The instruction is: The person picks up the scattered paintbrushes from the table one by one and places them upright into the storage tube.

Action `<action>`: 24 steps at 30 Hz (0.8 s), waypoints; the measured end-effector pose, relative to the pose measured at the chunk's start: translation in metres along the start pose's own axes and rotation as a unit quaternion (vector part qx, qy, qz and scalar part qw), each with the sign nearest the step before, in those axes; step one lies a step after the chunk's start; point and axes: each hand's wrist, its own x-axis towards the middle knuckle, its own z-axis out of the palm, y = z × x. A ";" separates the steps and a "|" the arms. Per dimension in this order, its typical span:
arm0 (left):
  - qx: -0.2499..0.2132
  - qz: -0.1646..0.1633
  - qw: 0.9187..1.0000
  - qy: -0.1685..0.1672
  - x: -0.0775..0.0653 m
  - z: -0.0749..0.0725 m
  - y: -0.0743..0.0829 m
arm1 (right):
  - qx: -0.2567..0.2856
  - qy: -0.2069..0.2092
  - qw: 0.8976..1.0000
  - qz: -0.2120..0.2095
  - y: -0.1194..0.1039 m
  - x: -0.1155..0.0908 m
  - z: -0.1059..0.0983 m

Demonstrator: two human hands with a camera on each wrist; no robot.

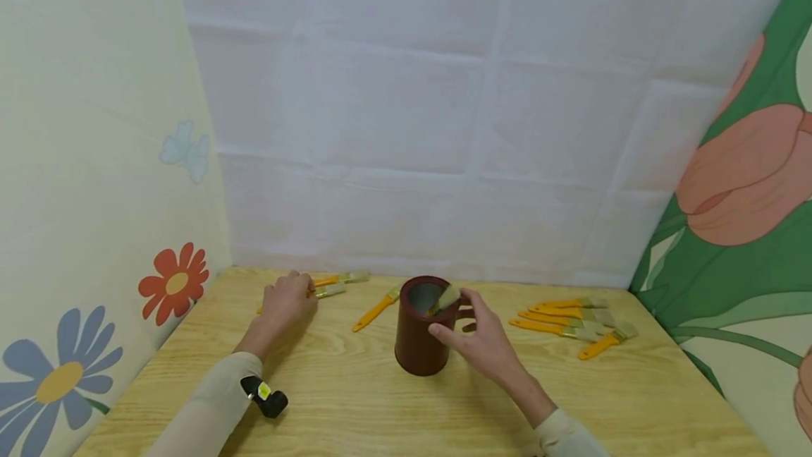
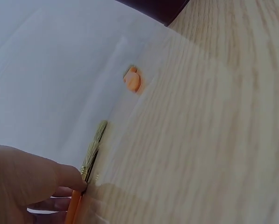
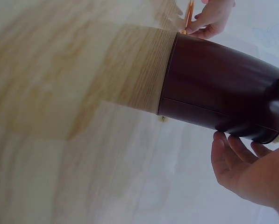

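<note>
L hand [image 1: 288, 300] pinches brush [image 2: 74, 207], R hand [image 1: 487, 344] holds dk red cup [image 1: 420, 344] upright

There are at least eight brushes [image 1: 377, 311], one container [image 1: 420, 345], two hands [image 1: 287, 302] and one table [image 1: 355, 400].

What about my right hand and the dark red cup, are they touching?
Touching: in the right wrist view, the right hand has its fingertips against the side of the dark red cup.
</note>
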 end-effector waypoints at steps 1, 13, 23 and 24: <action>-0.004 -0.003 1.000 -0.004 0.000 0.000 0.000 | 0.000 0.000 1.000 0.000 0.000 0.000 0.000; -0.033 -0.026 0.998 -0.043 0.004 -0.001 -0.002 | -0.001 0.001 1.000 0.000 0.002 0.001 0.001; -0.043 -0.013 0.998 -0.050 0.005 0.001 -0.006 | -0.002 0.003 1.000 -0.005 0.005 0.002 0.002; -0.044 -0.013 0.998 -0.050 0.005 0.001 -0.005 | -0.002 0.003 1.000 -0.005 0.005 0.002 0.002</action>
